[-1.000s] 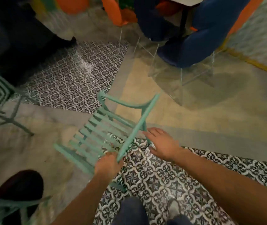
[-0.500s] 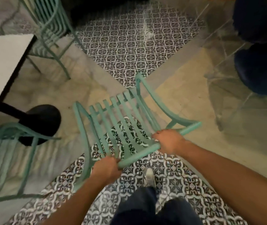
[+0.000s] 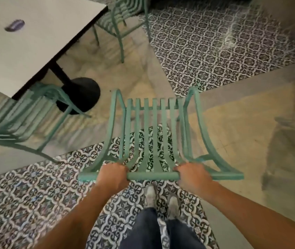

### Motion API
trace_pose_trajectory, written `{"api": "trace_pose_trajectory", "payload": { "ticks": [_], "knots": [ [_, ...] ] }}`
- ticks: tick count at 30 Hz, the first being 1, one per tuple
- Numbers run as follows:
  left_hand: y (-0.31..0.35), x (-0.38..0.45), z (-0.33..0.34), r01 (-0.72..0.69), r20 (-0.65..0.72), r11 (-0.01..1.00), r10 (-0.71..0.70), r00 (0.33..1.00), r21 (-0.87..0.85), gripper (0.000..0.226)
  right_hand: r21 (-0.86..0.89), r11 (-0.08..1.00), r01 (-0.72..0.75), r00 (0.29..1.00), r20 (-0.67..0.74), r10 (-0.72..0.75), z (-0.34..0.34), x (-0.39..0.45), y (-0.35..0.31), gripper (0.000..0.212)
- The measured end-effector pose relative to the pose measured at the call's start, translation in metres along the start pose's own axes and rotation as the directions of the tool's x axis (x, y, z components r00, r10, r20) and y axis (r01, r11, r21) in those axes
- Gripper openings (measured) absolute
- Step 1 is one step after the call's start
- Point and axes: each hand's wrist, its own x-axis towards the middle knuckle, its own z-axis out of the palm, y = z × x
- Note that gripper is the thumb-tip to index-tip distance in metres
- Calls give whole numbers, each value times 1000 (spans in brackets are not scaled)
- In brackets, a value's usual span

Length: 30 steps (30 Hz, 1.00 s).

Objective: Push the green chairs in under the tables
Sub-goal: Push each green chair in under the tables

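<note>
Both the left hand [image 3: 113, 174] and right hand [image 3: 191, 174] clench the top rail of the green chair [image 3: 153, 133] directly ahead of them, which looks like stiff, probably light metal, the table [image 3: 35, 33] lying forward-left.

Looked like a cafe or restaurant dining area. White square surface [image 3: 35, 29] on a black pedestal base [image 3: 82, 94] served as landmark, with a small dark blurred sticker or object [image 3: 14, 25] on top. Matching green slatted metal chairs [image 3: 154, 133] stood around it: one tucked under its near corner, one beyond its far edge, one to its right. Floor mixed patterned black-and-white tiles [image 3: 206, 47] with plain concrete bands.
</note>
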Motion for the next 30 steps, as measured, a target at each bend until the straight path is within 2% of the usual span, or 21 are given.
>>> {"api": "trace_pose_trajectory", "payload": {
  "ticks": [9, 13, 20, 26, 30],
  "knots": [
    [5, -5, 1, -7, 27, 999, 8, 1000, -32, 24, 56, 997, 61, 998, 24, -63, -3, -5, 5, 38],
    [16, -9, 7, 23, -9, 997, -24, 1000, -67, 21, 41, 996, 74, 995, 60, -77, -6, -3, 14, 40],
    [45, -18, 15, 104, 15, 985, -103, 995, -134, 19, -5, 991, 137, 986, 100, -136, -10, -4, 39, 42],
    [91, -17, 3, 192, 24, 970, -191, 981, -150, 23, -82, 966, 245, 963, 136, -232, -20, 5, 85, 39],
    [116, -13, -5, 277, 49, 938, -273, 961, -206, 23, -107, 934, 341, 934, 150, -323, -29, 18, 111, 24]
  ]
}}
